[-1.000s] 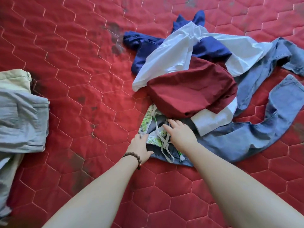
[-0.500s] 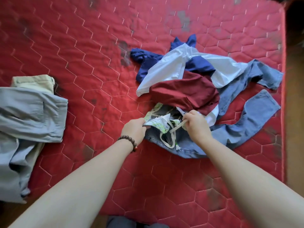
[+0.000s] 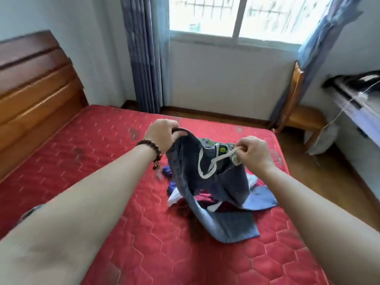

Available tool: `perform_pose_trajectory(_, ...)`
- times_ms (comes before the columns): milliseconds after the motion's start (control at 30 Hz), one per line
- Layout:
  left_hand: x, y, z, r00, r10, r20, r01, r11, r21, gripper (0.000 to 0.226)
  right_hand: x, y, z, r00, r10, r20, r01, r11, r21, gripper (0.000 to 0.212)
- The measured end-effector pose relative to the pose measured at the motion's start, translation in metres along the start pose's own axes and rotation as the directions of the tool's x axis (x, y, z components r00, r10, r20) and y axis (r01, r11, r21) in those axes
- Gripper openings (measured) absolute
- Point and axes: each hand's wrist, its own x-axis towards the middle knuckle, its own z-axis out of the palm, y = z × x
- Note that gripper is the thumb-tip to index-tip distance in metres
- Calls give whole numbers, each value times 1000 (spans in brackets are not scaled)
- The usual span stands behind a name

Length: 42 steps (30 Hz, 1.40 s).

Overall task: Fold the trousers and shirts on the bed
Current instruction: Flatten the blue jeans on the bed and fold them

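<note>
- jeans (image 3: 213, 182) hang waist-up, legs trailing down onto clothes pile (image 3: 207, 204) on red mattress (image 3: 102, 153)
- left hand (image 3: 162, 134) clenched on waistband corner; right hand (image 3: 254, 153) pinching opposite corner plus drawstring (image 3: 207, 161); long axis vertical, both equally near

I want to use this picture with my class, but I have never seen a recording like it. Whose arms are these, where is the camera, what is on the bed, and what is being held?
There is no machine here. A person wears a camera on the head, so you look forward and down along their own arms. The left hand, with a bead bracelet on its wrist, and the right hand each grip the waistband of blue jeans, lifted off a red mattress. The right hand also pinches the white drawstring. Under the hanging legs lies a pile of clothes, blurred. Behind are a wooden headboard and a window.
</note>
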Motion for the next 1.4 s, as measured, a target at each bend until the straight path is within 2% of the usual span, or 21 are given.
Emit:
perform_pose_trajectory(67, 21, 24, -37, 994, 101, -49, -101, 995, -6, 28, 14, -20, -34, 997, -24, -78, 26, 1000, 13, 16)
perform_pose_trajectory(133, 38, 48, -69, 976, 211, -50, -211, 977, 5, 23, 23, -39, -63, 995, -32, -92, 37, 998, 59, 18)
perform_pose_trajectory(167, 45, 61, -85, 962, 269, -35, -268, 963, 26, 21, 26, -48, -77, 998, -31, -57, 36, 996, 80, 18)
perform_pose_trajectory(233, 58, 83, -108, 941, 338, 26, -339, 938, 72, 19, 33, -62, -92, 994, -32, 107, 23, 996, 90, 19)
perform_pose_trajectory(300, 66, 106, -128, 924, 372, 85, -381, 915, 137, 20, 36, -78, -107, 973, -55, 224, 24, 990, 140, 16)
perform_pose_trajectory(367, 70, 126, -143, 907, 396, 142, -418, 887, 197, 21, 40, -95, -117, 968, -119, 221, 57, 961, 270, 10)
perform_pose_trajectory(467, 66, 148, -159, 873, 425, 240, -478, 843, 246, 20, 53, -117, -121, 966, -223, 129, 165, 919, 358, 30)
perform_pose_trajectory(567, 58, 160, -172, 839, 450, 307, -528, 810, 255, 19, 65, -138, -120, 913, -321, 250, 229, 913, 337, 40)
perform_pose_trajectory(633, 54, 164, -183, 818, 468, 334, -556, 792, 252, 20, 70, -143, -116, 830, -391, 398, 138, 835, 532, 34)
perform_pose_trajectory(700, 51, 163, -195, 801, 479, 359, -577, 777, 252, 20, 70, -147, -109, 748, -411, 521, -95, 711, 697, 32)
perform_pose_trajectory(733, 50, 160, -201, 800, 477, 364, -576, 779, 248, 19, 70, -149, -106, 726, -398, 561, -164, 692, 703, 37)
perform_pose_trajectory(800, 47, 149, -211, 819, 459, 343, -546, 807, 224, 17, 71, -158, -101, 753, -351, 556, -151, 731, 665, 43)
perform_pose_trajectory(900, 40, 129, -221, 886, 407, 224, -445, 882, 155, 14, 71, -181, -101, 877, -305, 372, 37, 814, 579, 34)
perform_pose_trajectory(967, 36, 118, -224, 929, 334, 160, -350, 933, 84, 15, 74, -196, -106, 926, -303, 226, 147, 840, 522, 43)
perform_pose_trajectory(1033, 35, 112, -225, 951, 225, 213, -236, 972, 24, 21, 77, -209, -109, 939, -320, 122, 228, 850, 475, 53)
perform_pose_trajectory(1100, 34, 112, -228, 948, 164, 273, -176, 984, 20, 16, 80, -215, -114, 936, -343, 74, 284, 864, 416, 56)
perform_pose_trajectory(1200, 36, 116, -235, 934, 259, 245, -269, 963, 8, 25, 77, -208, -122, 913, -389, 124, 299, 844, 446, 54)
perform_pose_trajectory(1267, 37, 118, -238, 924, 313, 220, -319, 948, -11, 27, 73, -194, -127, 870, -440, 223, 296, 827, 478, 33)
perform_pose_trajectory(1333, 40, 118, -241, 926, 329, 187, -330, 944, -26, 23, 69, -175, -131, 833, -438, 338, 269, 855, 444, 12)
perform_pose_trajectory(1400, 43, 115, -244, 931, 344, 124, -344, 939, -26, 19, 67, -154, -131, 824, -381, 419, 241, 905, 350, 20)
